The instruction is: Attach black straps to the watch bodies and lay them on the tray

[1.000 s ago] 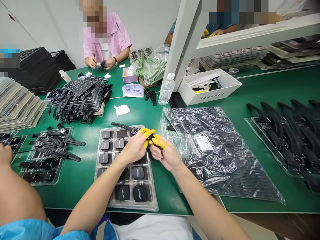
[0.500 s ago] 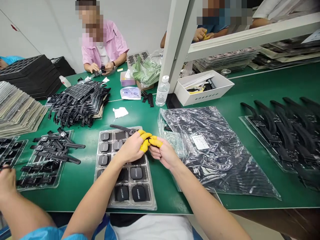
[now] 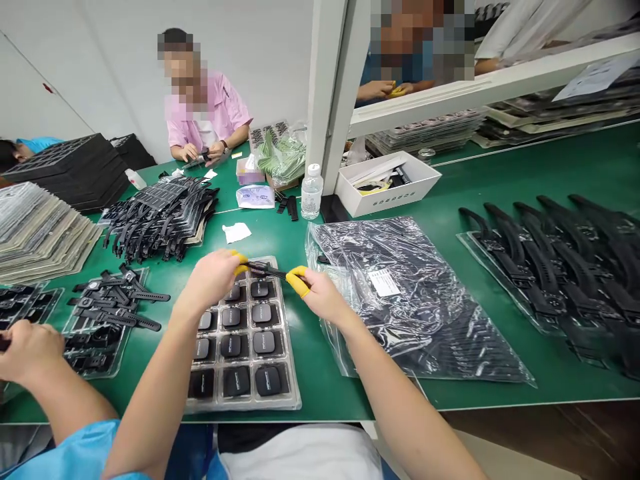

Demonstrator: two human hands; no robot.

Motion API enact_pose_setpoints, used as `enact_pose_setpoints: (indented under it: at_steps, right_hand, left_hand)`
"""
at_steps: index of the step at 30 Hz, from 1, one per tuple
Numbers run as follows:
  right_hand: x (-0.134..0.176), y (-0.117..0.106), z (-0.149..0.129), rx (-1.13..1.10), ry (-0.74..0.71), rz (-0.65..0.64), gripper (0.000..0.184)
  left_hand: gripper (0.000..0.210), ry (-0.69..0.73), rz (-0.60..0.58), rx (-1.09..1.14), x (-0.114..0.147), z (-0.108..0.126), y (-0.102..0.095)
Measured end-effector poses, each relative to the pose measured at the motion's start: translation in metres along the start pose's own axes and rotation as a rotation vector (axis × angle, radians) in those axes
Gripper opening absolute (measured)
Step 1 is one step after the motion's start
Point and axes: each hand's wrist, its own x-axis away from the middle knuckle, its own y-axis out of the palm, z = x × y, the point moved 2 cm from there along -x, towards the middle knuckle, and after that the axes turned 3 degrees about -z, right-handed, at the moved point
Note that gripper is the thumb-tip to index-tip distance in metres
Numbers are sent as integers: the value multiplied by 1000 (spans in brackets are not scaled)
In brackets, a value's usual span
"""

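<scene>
Stretched between my two hands is a smartwatch with a black strap (image 3: 269, 270), held above the far end of a clear plastic tray (image 3: 294, 393). My left hand (image 3: 214, 275), with yellow covers on its fingertips, pinches one end of it. The other end is pinched by my right hand (image 3: 319, 292), which also wears yellow finger covers. In the tray's pockets lie several rounded black squares (image 3: 269, 380) with pale lettering. My left forearm hides part of the tray's left side.
Left of the tray, black watches (image 3: 120, 297) lie on another tray, near a co-worker's hand (image 3: 35, 347). A plastic-wrapped dark sheet (image 3: 430, 313) lies right. Behind stand a bottle (image 3: 311, 193) and a white box (image 3: 387, 187). Black straps (image 3: 545, 260) lie far right.
My hands were close together over the tray; now they are apart, with the strap drawn out straight between them. The camera view has shifted slightly. The co-worker's hand at left shows more.
</scene>
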Motion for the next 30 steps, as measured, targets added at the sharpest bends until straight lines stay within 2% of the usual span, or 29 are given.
enact_pose_setpoints:
  at_steps: [2,5,9,11,13,18,24,28,30]
  right_hand:
    - [-5,-5,10,108,21,143,29]
    - [-11,-14,27,405,73,306,30]
    - [-14,-20,45,661,122,283,44]
    - [-14,-19,50,810,152,259,45]
    - [-13,-18,53,911,180,258,41]
    - [-12,-17,55,1003,224,309,25]
    - [-13,-21,54,1068,351,224,26]
    - [-12,-23,47,1018,385,202,20]
    - [-11,-22,43,937,342,150,17]
  left_hand:
    - [26,-6,-42,-6,2,-15,-8]
    - [27,-4,-135,159,1,-42,-9]
    - [25,-49,-293,277,-4,-70,8]
    - [25,-88,-300,274,-7,-76,19]
    - [23,-130,-256,249,-10,-79,29]
    - [14,-183,-161,146,-18,-80,43]
    - [18,-264,-88,-78,-7,-80,41]
    - [20,-318,-155,-195,12,-77,37]
    - [17,-327,-208,-235,20,-75,37]
